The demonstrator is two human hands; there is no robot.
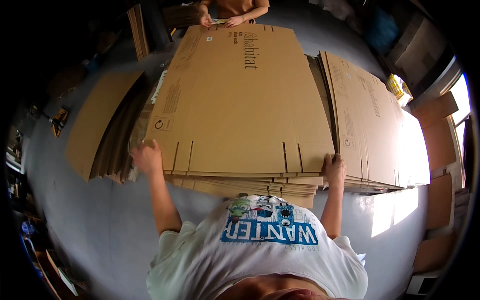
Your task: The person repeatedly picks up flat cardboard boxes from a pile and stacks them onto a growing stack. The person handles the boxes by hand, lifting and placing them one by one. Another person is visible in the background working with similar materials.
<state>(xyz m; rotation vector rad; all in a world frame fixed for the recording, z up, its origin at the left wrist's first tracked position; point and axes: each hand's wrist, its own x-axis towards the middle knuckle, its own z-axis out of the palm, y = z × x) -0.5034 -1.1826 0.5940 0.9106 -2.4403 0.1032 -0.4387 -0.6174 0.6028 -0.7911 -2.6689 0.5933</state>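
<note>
A large flattened cardboard box [235, 105] with dark printing lies on top of a stack in front of me, its slotted flaps toward my body. My right hand [334, 169] grips its near right corner, thumb uppermost and fingers curled at the edge. At the near left corner is my left hand [147, 156], slightly blurred, with its thumb and fingers apart beside the cardboard edge. Whether that hand touches the sheet I cannot tell. Under the top box, more flattened boxes [295, 189] stick out toward me in uneven layers.
Across the stack stands a co-worker, whose hands [234, 21] hold a small flat item at the far edge. More flattened boxes form a pile on the right [357, 110] and a leaning pile on the left [102, 120]. A yellow-and-white package [399, 89] sits beyond the right pile.
</note>
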